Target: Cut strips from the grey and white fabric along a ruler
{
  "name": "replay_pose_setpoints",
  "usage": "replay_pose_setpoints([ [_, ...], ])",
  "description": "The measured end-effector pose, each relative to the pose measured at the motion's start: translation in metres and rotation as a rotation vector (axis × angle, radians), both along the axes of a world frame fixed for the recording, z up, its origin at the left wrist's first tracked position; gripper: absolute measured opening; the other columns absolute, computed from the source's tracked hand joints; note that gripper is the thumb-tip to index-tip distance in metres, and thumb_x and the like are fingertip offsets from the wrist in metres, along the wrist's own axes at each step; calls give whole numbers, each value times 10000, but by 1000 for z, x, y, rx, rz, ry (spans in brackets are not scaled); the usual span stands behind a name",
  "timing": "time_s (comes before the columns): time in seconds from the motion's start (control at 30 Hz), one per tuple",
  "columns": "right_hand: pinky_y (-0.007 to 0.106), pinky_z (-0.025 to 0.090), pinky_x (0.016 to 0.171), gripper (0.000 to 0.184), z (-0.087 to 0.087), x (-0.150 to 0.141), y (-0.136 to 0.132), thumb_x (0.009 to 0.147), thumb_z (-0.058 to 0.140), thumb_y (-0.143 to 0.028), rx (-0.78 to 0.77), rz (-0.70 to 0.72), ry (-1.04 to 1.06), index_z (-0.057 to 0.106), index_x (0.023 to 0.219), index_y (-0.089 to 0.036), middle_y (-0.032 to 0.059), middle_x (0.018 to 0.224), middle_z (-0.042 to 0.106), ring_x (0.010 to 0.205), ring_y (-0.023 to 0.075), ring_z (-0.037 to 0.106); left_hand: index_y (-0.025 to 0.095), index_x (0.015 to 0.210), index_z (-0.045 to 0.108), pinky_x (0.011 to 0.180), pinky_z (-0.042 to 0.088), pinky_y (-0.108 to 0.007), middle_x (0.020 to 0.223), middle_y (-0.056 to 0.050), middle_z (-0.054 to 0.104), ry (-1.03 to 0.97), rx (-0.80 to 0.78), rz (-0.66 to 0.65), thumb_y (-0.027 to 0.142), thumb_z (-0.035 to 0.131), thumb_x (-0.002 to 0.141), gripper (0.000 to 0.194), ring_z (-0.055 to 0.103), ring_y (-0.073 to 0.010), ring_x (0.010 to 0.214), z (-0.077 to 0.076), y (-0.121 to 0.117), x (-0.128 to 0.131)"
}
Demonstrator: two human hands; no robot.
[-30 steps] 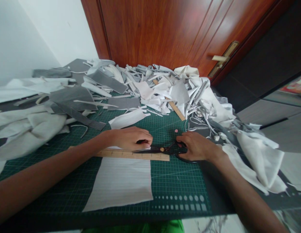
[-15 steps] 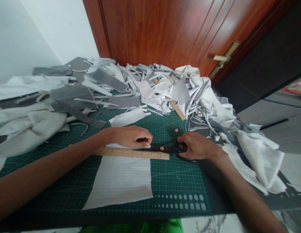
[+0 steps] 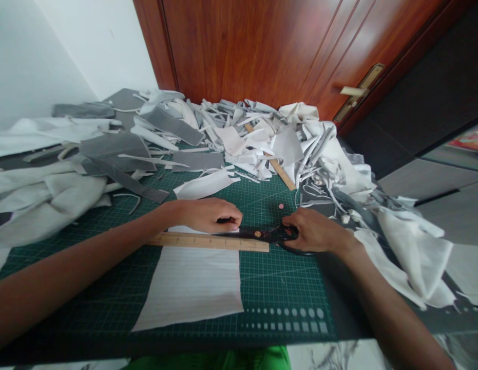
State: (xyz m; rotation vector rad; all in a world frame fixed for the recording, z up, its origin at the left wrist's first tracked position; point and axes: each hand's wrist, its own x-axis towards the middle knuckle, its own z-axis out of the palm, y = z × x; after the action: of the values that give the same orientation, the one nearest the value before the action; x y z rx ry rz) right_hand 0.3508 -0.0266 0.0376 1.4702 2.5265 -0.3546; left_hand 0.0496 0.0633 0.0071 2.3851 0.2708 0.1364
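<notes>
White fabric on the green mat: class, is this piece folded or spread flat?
Spread flat: the white fabric lies smooth on the green cutting mat, with no fold showing, its upper part passing under the wooden ruler.

The cutting mat [image 3: 277, 288] is dark green with a pale grid — the cloth [image 3: 188, 293] white, faintly striped — the scissors [image 3: 262, 235] black.

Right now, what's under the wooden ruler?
A white fabric sheet lies under the wooden ruler, on the green cutting mat. The ruler covers a strip of the fabric, which cannot be seen; fabric shows on both sides.
</notes>
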Motion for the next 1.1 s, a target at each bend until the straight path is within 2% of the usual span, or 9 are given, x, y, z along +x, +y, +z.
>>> replay_pose_setpoints([
  [0.43, 314, 404, 702, 186, -1, 1, 0, 877, 732, -351, 8, 12, 25, 684, 758, -217, 78, 818, 767, 816, 245, 711, 210, 838, 648, 740, 440, -282, 828, -17, 667, -17, -23, 5, 286, 577, 1046, 233, 620, -175, 769, 1, -1, 1],
  [0.63, 344, 385, 746, 241, 0, 0, 0, 892, 725, -371, 80, 43, -60, 660, 720, -214, 73, 766, 744, 777, 237, 671, 208, 851, 623, 747, 435, -276, 839, -11, 654, 4, 7, -18, 278, 545, 1067, 240, 619, -167, 770, -1, 1, 1],
  [1.1, 345, 376, 764, 231, 2, -1, 0, 883, 746, -361, 95, 52, -79, 677, 724, -210, 64, 747, 735, 767, 227, 663, 206, 866, 626, 752, 440, -266, 855, -20, 673, 23, 34, -23, 282, 529, 1076, 244, 629, -168, 786, -2, 2, 1],
])
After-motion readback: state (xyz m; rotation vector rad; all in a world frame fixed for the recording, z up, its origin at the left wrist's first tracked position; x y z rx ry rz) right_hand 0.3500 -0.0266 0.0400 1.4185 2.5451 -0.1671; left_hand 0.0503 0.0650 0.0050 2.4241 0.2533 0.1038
